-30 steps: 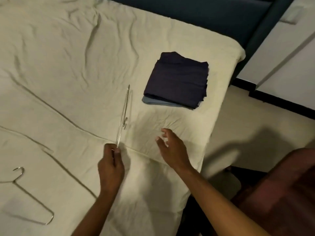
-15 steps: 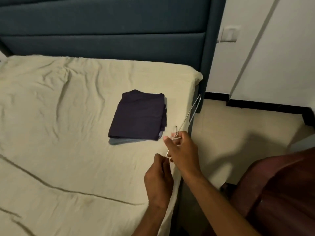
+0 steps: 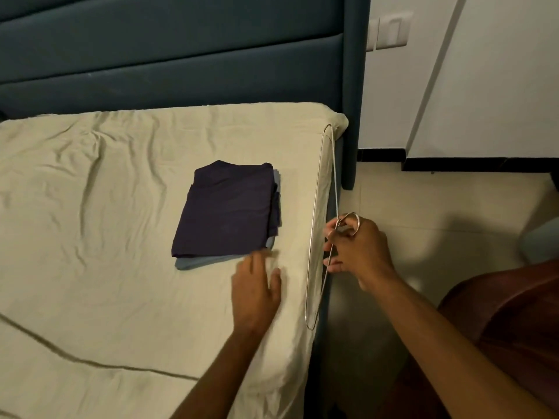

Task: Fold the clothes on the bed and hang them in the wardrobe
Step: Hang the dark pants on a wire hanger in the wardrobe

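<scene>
Bed (image 3: 90,237), cream sheet, wrinkled. Folded clothes (image 3: 225,210): dark navy piece stacked on a blue one, lying flat near the bed's right edge, long axis running toward the headboard (image 3: 181,55). Left hand (image 3: 257,285): fingers straight and spread, hovering just beside the stack's near corner, holding nothing. Wire hanger (image 3: 314,225): held edge-on along the bed's side, long axis pointing toward the headboard, hook toward the floor side. Right hand (image 3: 357,249) grips the hanger at its hook, fingers curled.
</scene>
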Demonstrator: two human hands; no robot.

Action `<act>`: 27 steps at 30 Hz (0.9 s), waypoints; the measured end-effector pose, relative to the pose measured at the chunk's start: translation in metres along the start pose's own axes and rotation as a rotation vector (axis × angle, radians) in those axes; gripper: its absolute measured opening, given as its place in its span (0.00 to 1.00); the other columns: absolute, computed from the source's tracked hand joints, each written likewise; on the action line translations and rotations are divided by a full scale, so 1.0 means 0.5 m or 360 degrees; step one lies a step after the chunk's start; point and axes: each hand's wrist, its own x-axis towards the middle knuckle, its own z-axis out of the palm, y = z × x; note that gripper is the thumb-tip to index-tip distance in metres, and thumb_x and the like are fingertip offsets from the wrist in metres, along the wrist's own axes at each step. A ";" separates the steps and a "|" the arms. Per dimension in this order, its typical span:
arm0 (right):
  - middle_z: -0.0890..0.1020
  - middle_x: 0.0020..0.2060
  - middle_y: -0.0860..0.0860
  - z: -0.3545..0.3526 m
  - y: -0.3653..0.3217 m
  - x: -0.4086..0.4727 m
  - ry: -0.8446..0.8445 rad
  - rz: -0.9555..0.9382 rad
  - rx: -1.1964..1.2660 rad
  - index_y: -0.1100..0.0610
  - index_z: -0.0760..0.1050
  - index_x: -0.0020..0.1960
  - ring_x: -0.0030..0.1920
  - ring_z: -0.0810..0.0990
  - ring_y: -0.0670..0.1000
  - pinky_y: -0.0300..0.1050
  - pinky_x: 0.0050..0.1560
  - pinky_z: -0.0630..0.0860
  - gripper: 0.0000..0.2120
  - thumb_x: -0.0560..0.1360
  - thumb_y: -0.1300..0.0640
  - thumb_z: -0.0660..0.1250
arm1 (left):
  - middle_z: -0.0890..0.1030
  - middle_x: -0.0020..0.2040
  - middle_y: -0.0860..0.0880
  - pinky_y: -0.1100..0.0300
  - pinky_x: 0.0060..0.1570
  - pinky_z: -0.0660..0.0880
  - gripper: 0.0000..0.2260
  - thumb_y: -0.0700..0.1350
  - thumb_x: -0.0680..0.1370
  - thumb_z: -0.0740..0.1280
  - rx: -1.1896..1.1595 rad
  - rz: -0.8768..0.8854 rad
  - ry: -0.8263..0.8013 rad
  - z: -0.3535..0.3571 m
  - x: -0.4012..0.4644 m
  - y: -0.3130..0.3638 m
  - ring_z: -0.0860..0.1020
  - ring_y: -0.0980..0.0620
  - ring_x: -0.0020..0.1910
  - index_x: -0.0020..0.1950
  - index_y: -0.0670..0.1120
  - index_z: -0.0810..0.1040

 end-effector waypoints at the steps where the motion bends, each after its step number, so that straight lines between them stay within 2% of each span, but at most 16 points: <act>1: 0.84 0.40 0.54 -0.001 -0.001 0.003 -0.0039 0.0010 0.0038 0.54 0.80 0.53 0.36 0.86 0.53 0.47 0.32 0.83 0.04 0.79 0.57 0.68 | 0.75 0.62 0.48 0.51 0.55 0.73 0.20 0.51 0.77 0.68 0.0176 0.0006 -0.0037 0.006 0.034 -0.032 0.74 0.46 0.59 0.67 0.48 0.71; 3: 0.84 0.39 0.55 0.004 -0.001 0.007 -0.0106 0.0041 0.0109 0.53 0.79 0.51 0.36 0.85 0.55 0.46 0.32 0.83 0.02 0.79 0.57 0.67 | 0.72 0.67 0.46 0.45 0.56 0.74 0.29 0.55 0.74 0.72 0.0444 0.0017 -0.0158 0.015 0.092 -0.073 0.72 0.42 0.63 0.72 0.47 0.68; 5: 0.84 0.39 0.56 0.014 -0.001 0.010 -0.0155 0.0072 0.0155 0.52 0.78 0.48 0.36 0.85 0.56 0.46 0.31 0.83 0.03 0.80 0.58 0.67 | 0.72 0.66 0.44 0.42 0.54 0.74 0.33 0.61 0.73 0.71 0.0540 0.0009 -0.0210 0.018 0.134 -0.080 0.71 0.40 0.63 0.72 0.47 0.68; 8: 0.83 0.40 0.56 0.032 0.002 0.009 -0.0209 0.0087 0.0145 0.50 0.77 0.46 0.39 0.85 0.58 0.44 0.30 0.82 0.06 0.80 0.58 0.66 | 0.72 0.63 0.43 0.42 0.54 0.72 0.29 0.65 0.76 0.65 0.0504 -0.0160 -0.0185 0.018 0.179 -0.062 0.71 0.40 0.61 0.69 0.47 0.69; 11: 0.83 0.39 0.56 0.044 0.000 0.006 -0.0245 0.0100 0.0164 0.50 0.77 0.46 0.38 0.84 0.57 0.44 0.30 0.82 0.06 0.80 0.58 0.66 | 0.73 0.62 0.42 0.44 0.53 0.72 0.21 0.59 0.78 0.66 0.0457 -0.0297 -0.0203 0.010 0.213 -0.042 0.71 0.39 0.60 0.64 0.46 0.71; 14: 0.83 0.39 0.56 0.050 -0.010 0.008 -0.0265 0.0102 0.0197 0.51 0.77 0.47 0.34 0.83 0.55 0.44 0.30 0.82 0.04 0.80 0.58 0.66 | 0.78 0.54 0.41 0.50 0.43 0.70 0.11 0.49 0.80 0.64 0.0318 -0.0302 -0.0139 -0.012 0.238 -0.029 0.76 0.37 0.53 0.57 0.44 0.76; 17: 0.83 0.38 0.56 0.054 -0.023 0.012 -0.0274 0.0117 0.0243 0.53 0.78 0.50 0.29 0.82 0.52 0.44 0.29 0.82 0.03 0.81 0.59 0.66 | 0.81 0.50 0.37 0.50 0.47 0.70 0.10 0.45 0.79 0.63 0.0090 -0.0477 0.0059 -0.055 0.264 -0.045 0.78 0.34 0.52 0.56 0.43 0.78; 19: 0.83 0.39 0.56 0.059 -0.032 0.017 -0.0286 0.0121 0.0264 0.54 0.78 0.50 0.29 0.82 0.51 0.45 0.30 0.82 0.04 0.81 0.59 0.65 | 0.81 0.49 0.37 0.49 0.51 0.71 0.08 0.44 0.78 0.63 -0.0182 -0.0668 0.0258 -0.094 0.286 -0.079 0.77 0.34 0.52 0.51 0.42 0.79; 21: 0.83 0.39 0.56 0.067 -0.041 0.023 -0.0307 0.0117 0.0276 0.54 0.78 0.51 0.29 0.83 0.52 0.47 0.31 0.83 0.04 0.81 0.59 0.65 | 0.81 0.45 0.39 0.51 0.49 0.71 0.08 0.44 0.77 0.62 -0.0374 -0.0815 0.0408 -0.135 0.302 -0.121 0.78 0.36 0.49 0.47 0.42 0.79; 27: 0.83 0.38 0.57 0.127 -0.061 0.047 -0.0355 0.0170 0.0328 0.56 0.79 0.53 0.31 0.84 0.56 0.50 0.34 0.83 0.04 0.81 0.59 0.66 | 0.81 0.36 0.45 0.43 0.49 0.78 0.07 0.48 0.72 0.62 -0.0591 -0.0803 0.0480 -0.225 0.323 -0.194 0.79 0.39 0.43 0.42 0.47 0.78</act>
